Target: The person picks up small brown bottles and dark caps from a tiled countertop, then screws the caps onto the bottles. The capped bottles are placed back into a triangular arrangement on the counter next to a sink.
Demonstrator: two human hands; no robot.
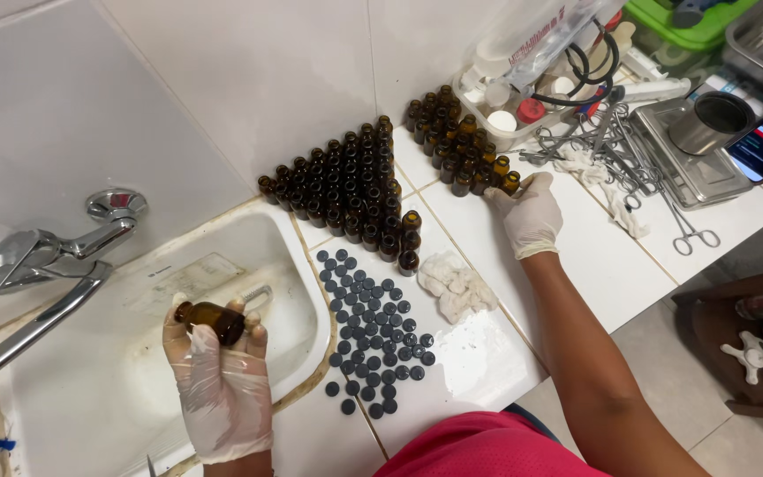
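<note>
Brown bottle point(211, 320) is gripped sideways in the gloved left hand point(220, 375) over the white sink point(298, 265). Two clusters of brown bottles point(346, 185) are stood on the counter; one bottle point(509, 184) in the second cluster is grasped by the right hand point(532, 215). Dozens of dark caps point(373, 331) are laid beside one crumpled cloth point(457, 287).

One head camera is looking steeply down from above the counter point(576, 265); it is facing the tiled wall point(267, 79); sink point(134, 389) lying left; both hands sitting close below.
</note>
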